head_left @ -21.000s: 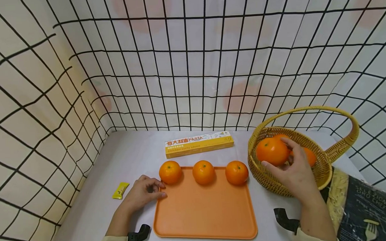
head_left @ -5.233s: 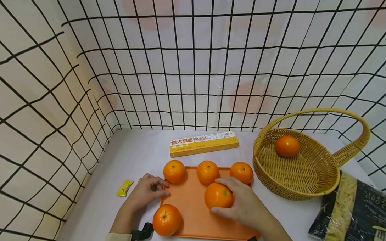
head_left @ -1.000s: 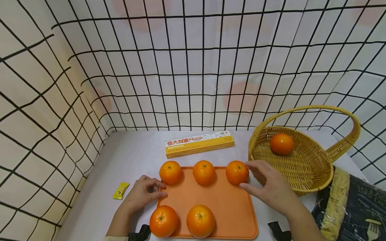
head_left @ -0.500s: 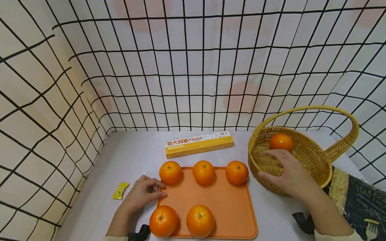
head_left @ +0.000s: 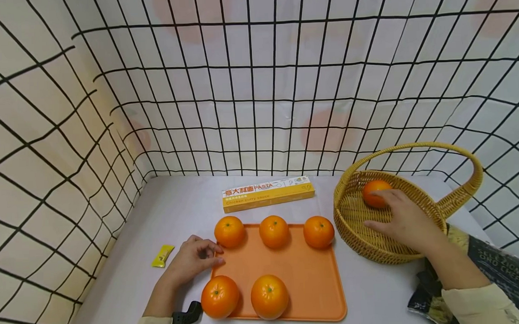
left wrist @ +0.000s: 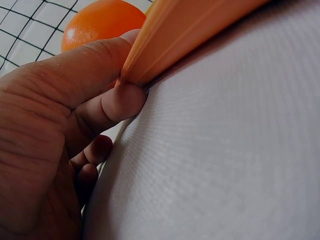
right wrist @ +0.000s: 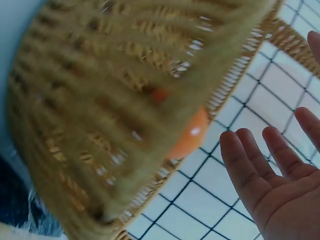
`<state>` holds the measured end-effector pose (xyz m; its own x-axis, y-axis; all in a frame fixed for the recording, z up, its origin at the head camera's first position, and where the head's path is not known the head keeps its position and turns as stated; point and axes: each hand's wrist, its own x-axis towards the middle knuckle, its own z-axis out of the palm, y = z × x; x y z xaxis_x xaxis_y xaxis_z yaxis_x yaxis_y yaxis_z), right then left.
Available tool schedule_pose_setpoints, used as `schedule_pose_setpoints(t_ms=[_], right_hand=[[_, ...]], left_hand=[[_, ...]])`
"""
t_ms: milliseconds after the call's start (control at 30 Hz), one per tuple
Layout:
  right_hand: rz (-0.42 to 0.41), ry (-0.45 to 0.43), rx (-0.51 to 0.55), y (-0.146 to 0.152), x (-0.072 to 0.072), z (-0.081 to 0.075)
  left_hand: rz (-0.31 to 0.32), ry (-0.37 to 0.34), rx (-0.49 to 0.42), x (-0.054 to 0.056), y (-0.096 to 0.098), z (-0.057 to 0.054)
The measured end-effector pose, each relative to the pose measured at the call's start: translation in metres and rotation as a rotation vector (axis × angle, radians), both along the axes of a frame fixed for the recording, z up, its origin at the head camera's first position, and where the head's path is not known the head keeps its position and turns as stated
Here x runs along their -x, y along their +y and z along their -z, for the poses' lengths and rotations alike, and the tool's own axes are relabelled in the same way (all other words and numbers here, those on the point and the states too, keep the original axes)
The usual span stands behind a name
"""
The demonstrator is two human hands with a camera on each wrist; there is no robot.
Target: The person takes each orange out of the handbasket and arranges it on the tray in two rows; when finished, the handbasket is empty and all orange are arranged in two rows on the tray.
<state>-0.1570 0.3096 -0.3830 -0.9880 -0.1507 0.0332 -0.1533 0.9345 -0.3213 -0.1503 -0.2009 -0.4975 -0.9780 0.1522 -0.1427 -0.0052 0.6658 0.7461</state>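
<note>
My left hand [head_left: 192, 259] pinches the left rim of an orange tray [head_left: 302, 279] between thumb and fingertip; the left wrist view shows the tray rim [left wrist: 150, 47] between them. Three oranges stand along the tray's back edge, the left one [head_left: 229, 231] close to my fingers. Two more sit at the front: one [head_left: 220, 297] over the left corner, another [head_left: 269, 297] beside it. My right hand [head_left: 409, 223] is over the wicker basket [head_left: 358, 244], fingers spread and holding nothing. Its fingertips overlap the single orange [head_left: 372, 196] at the basket's back.
A yellow pasta box [head_left: 268, 194] lies behind the tray. A small yellow wrapped packet [head_left: 162, 256] is left of my left hand. The basket's tall handle [head_left: 466, 185] arches over its right side. A dark pasta bag [head_left: 503, 268] lies at right, partly under my right forearm.
Two oranges have gone from the basket to the tray's front since the earliest frame. In the last second my right hand left the tray's back-right orange for the basket. My left hand stays put.
</note>
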Motion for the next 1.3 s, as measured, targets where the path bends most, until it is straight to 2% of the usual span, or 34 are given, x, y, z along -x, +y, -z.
schedule_pose_setpoints(t_ms=[300,667,867,1033,1300], right_hand=[[0.034,-0.026,-0.051,0.019,0.016,0.01],[0.005,-0.058,-0.082,0.041,0.042,0.022],[-0.007,-0.083,-0.077,0.051,0.055,0.024],[0.002,-0.127,-0.051,0.056,0.06,0.024],[-0.03,-0.143,-0.074,0.063,0.063,0.025]], left_hand=[[0.006,0.006,0.014,0.001,0.0,-0.001],[0.004,-0.007,-0.014,0.001,-0.002,0.002],[-0.002,-0.015,-0.019,0.001,-0.002,0.003],[0.0,-0.009,-0.006,0.001,-0.001,0.003],[-0.009,-0.012,0.004,0.001,0.0,0.002]])
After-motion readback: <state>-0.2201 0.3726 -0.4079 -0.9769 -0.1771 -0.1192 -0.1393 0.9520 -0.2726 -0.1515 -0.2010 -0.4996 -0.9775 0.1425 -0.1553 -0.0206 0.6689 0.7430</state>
